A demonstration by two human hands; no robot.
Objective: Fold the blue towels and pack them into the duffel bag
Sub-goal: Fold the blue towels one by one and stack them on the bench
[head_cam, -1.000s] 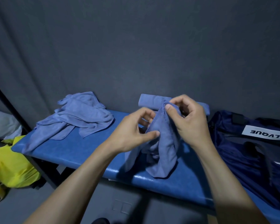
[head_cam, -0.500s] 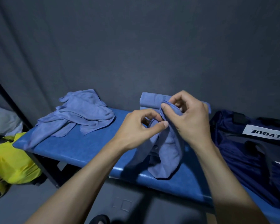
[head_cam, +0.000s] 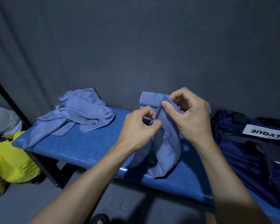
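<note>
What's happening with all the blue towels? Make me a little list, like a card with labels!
held towel: soft blue cloth towel, hanging down onto the bench
left hand: left hand pinches the towel's edge
right hand: right hand pinches the top edge
folded towel: neat blue folded towel behind the hands
messy pile: crumpled blue towels at the bench's left end
bench: shiny blue padded bench
bag: dark navy duffel bag with a white label, on the right
floor: yellow plastic bag

Blue padded bench [head_cam: 90,147]: crumpled towel heap [head_cam: 78,115] left, folded towel [head_cam: 149,99] behind, duffel bag [head_cam: 249,149] right.
</note>
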